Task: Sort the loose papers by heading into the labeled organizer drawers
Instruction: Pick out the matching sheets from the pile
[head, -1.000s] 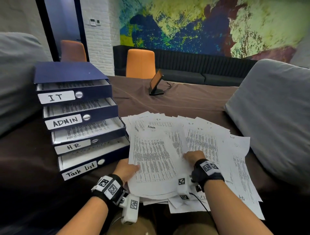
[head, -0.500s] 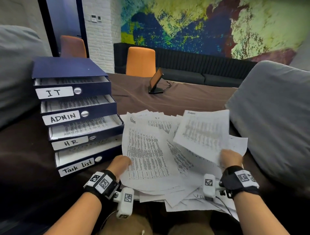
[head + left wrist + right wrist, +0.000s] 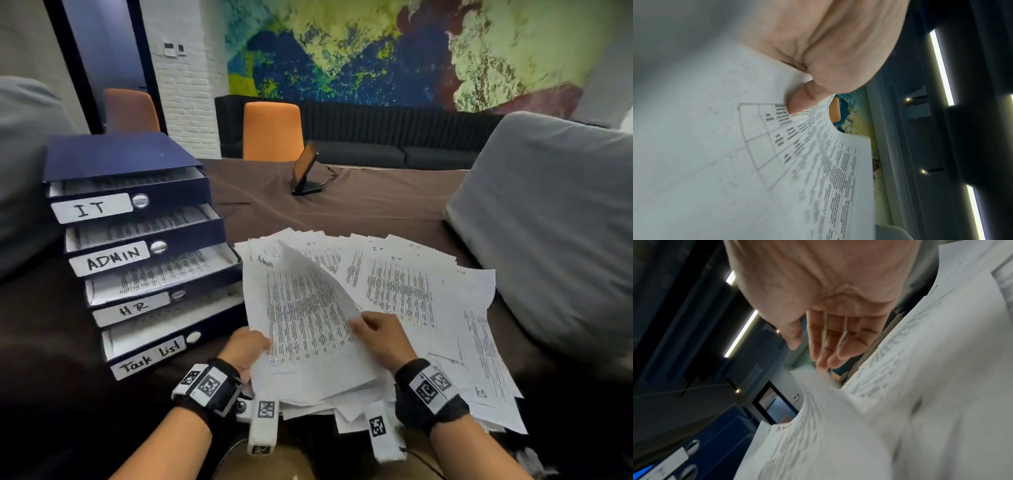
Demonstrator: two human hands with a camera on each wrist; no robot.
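Dim head view w/ edge distortion; wrist views blurred close-up.

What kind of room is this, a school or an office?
Probably an office meeting room: a long table with orange chairs, a blue drawer organizer labelled IT, ADMIN and HR, and printed papers.

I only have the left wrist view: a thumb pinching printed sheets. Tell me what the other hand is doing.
Observer: The right hand touches the right edge of the top sheet with straight fingers; that sheet curls upward.
Operator: Read me any heading.
Observer: In the head view, a sheet headed Admin shows beside the curl.
Operator: Give me the drawers.
Observer: The organizer stands left of the papers. Its drawers, labelled IT, ADMIN, HR and Task List, are all pulled partly open.
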